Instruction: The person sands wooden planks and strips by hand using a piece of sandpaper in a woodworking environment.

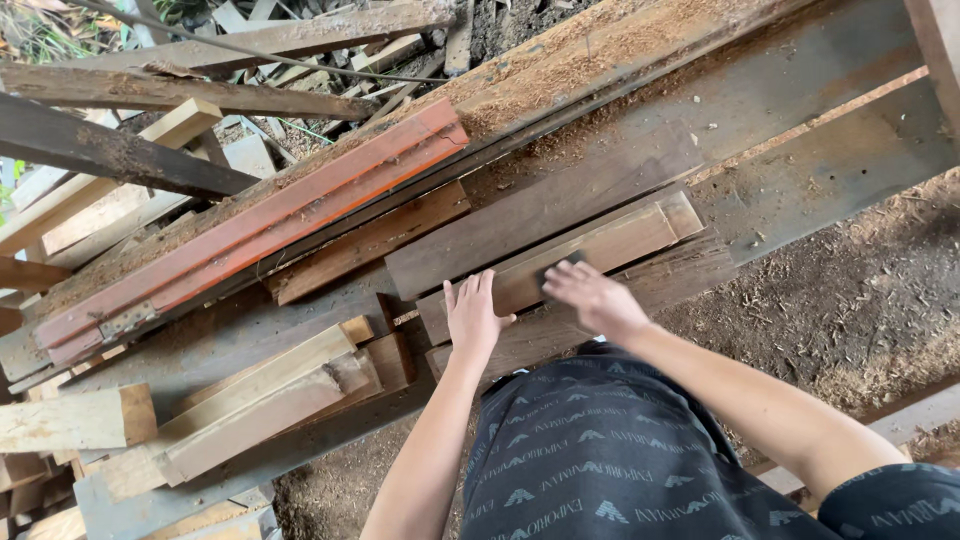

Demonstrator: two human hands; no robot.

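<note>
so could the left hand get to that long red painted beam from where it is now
Probably yes. The left hand rests flat on a dark plank, and the red beam lies further up and to its left with nothing standing over it. Only low boards lie between, so a forward reach looks free.

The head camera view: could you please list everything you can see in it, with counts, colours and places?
Workbench: one, grey, dusty, running diagonally across the frame.
Light plank: one, tan, on the bench under both hands.
Dark block: one, blackish, under the right fingers; blurred.
Dark boards: several, brown, beside and beneath the light plank.
Red beam: one, red-orange, left of centre, with a metal hinge at its lower end.
Pale offcuts: several, lower left.
Scrap timber: a pile, top left.
Sawdust: on the ground, right.
Left hand: flat on the boards.
Right hand: on the plank, blurred.
</note>
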